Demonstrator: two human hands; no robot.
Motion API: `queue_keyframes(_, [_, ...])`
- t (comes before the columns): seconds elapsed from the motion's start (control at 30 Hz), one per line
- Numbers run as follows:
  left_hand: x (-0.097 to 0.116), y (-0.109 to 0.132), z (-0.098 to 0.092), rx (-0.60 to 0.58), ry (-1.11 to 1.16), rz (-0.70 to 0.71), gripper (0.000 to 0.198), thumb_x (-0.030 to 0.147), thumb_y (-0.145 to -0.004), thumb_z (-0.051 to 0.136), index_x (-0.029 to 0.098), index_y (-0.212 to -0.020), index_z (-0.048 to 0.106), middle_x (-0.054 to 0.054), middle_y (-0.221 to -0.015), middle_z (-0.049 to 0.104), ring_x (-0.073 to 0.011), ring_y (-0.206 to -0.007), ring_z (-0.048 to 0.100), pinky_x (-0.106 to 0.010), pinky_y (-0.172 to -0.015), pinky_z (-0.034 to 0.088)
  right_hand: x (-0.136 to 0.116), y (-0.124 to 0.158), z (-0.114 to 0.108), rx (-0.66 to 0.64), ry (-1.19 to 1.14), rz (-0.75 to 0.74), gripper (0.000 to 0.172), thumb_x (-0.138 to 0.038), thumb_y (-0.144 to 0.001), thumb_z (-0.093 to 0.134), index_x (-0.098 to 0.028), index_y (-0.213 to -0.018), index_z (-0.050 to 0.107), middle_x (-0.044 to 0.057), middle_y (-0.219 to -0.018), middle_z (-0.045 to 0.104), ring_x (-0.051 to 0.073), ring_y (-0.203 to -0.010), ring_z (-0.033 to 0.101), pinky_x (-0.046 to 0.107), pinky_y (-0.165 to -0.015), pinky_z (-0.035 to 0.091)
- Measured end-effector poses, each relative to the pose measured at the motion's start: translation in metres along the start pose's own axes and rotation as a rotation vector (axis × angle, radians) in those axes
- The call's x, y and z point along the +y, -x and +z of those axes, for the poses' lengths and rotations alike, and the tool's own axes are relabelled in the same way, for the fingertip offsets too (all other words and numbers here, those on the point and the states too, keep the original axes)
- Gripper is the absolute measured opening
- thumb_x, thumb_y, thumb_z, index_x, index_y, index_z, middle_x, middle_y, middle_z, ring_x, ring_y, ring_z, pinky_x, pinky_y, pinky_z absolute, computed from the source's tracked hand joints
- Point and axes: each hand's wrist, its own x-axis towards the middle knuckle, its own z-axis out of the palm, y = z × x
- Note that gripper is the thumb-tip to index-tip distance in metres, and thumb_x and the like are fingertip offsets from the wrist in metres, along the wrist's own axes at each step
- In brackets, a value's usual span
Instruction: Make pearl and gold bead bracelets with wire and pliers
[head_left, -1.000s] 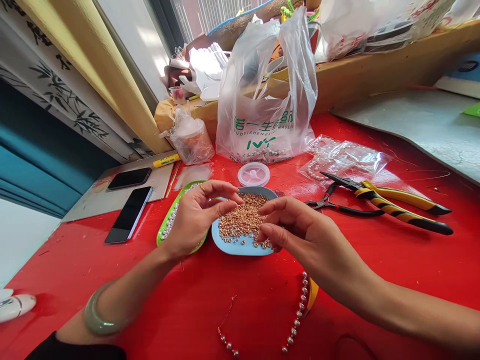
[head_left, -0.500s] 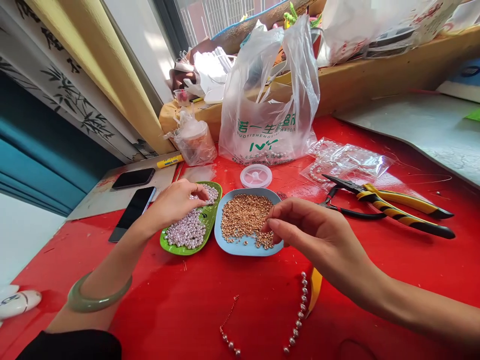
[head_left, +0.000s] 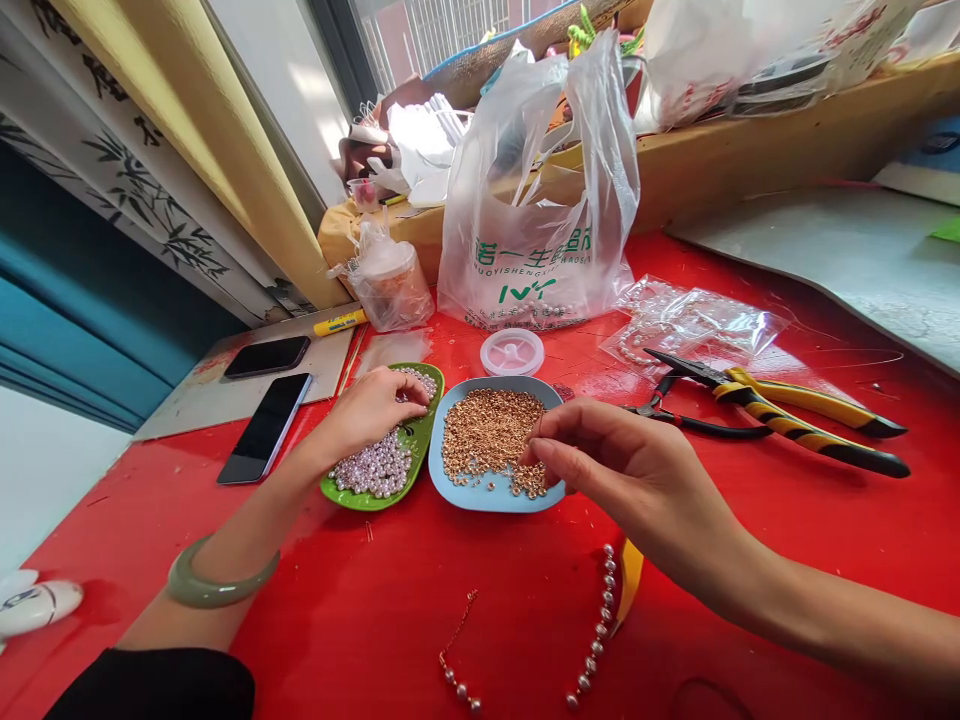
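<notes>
My left hand rests on the green dish of pale pearls, its fingertips bunched down among them; whether it has one pinched is hidden. My right hand hovers at the near right edge of the blue dish of small gold beads. Its thumb and forefinger are pinched on a very fine thread. A partly strung pearl strand with a short gold chain lies on the red table below that hand.
Yellow-handled pliers and small black cutters lie to the right. A thread spool, a white plastic bag and clear packets stand behind the dishes. Two phones lie at left.
My left hand left the blue dish, went left to the green dish and settled into the pearls. My right hand stayed at the blue dish's edge, fingers still pinched.
</notes>
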Motion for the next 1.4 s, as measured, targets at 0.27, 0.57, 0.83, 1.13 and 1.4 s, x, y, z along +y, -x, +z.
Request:
queue_keyframes(0.27, [0.022, 0.006, -0.009, 0.138, 0.200, -0.053, 0.012, 0.029, -0.073, 0.066, 0.019, -0.076, 0.071, -0.007, -0.080, 0.071, -0.0203, -0.073, 0.061, -0.033, -0.069, 0.045, -0.002, 0.001, 0.000, -0.010, -0.002, -0.002, 0.011, -0.026, -0.081, 0.055, -0.018, -0.076, 0.060, 0.001, -0.070, 0.064, 0.012, -0.063, 0.058, 0.023, -0.056, 0.047])
queue_keyframes(0.57, [0.082, 0.035, 0.004, -0.096, 1.244, -0.165, 0.013, 0.019, -0.054, 0.083, 0.015, -0.062, 0.073, -0.001, -0.062, 0.069, -0.0082, -0.054, 0.058, -0.016, -0.051, 0.047, -0.014, 0.005, 0.005, -0.096, -0.019, 0.028, 0.011, -0.018, -0.078, 0.056, -0.016, -0.070, 0.063, -0.003, -0.060, 0.057, 0.007, -0.054, 0.047, 0.018, -0.048, 0.037])
queue_keyframes(0.83, [0.084, 0.044, 0.012, -0.188, 1.276, -0.096, 0.008, 0.014, -0.061, 0.080, 0.019, -0.065, 0.076, 0.001, -0.067, 0.070, -0.0065, -0.058, 0.059, -0.013, -0.055, 0.049, -0.019, 0.010, 0.005, -0.200, -0.091, 0.141, 0.014, -0.013, -0.076, 0.055, -0.015, -0.064, 0.062, -0.003, -0.059, 0.057, 0.007, -0.054, 0.045, 0.018, -0.048, 0.033])
queue_keyframes(1.13, [0.084, 0.046, 0.014, -0.251, 1.264, -0.003, 0.012, 0.008, -0.068, 0.074, 0.020, -0.069, 0.076, 0.002, -0.073, 0.067, -0.0055, -0.063, 0.058, -0.012, -0.057, 0.048, -0.015, 0.006, 0.006, -0.194, -0.151, 0.225, 0.012, -0.016, -0.074, 0.055, -0.014, -0.063, 0.060, -0.003, -0.057, 0.057, 0.007, -0.053, 0.043, 0.020, -0.047, 0.031])
queue_keyframes(1.4, [0.081, 0.045, 0.015, -0.249, 1.257, 0.002, 0.013, 0.009, -0.068, 0.075, 0.021, -0.069, 0.076, 0.002, -0.075, 0.067, -0.0060, -0.064, 0.058, -0.013, -0.058, 0.047, -0.015, 0.007, 0.006, -0.187, -0.149, 0.198, 0.011, -0.017, -0.073, 0.054, -0.015, -0.063, 0.059, -0.003, -0.058, 0.055, 0.007, -0.053, 0.041, 0.020, -0.046, 0.029])
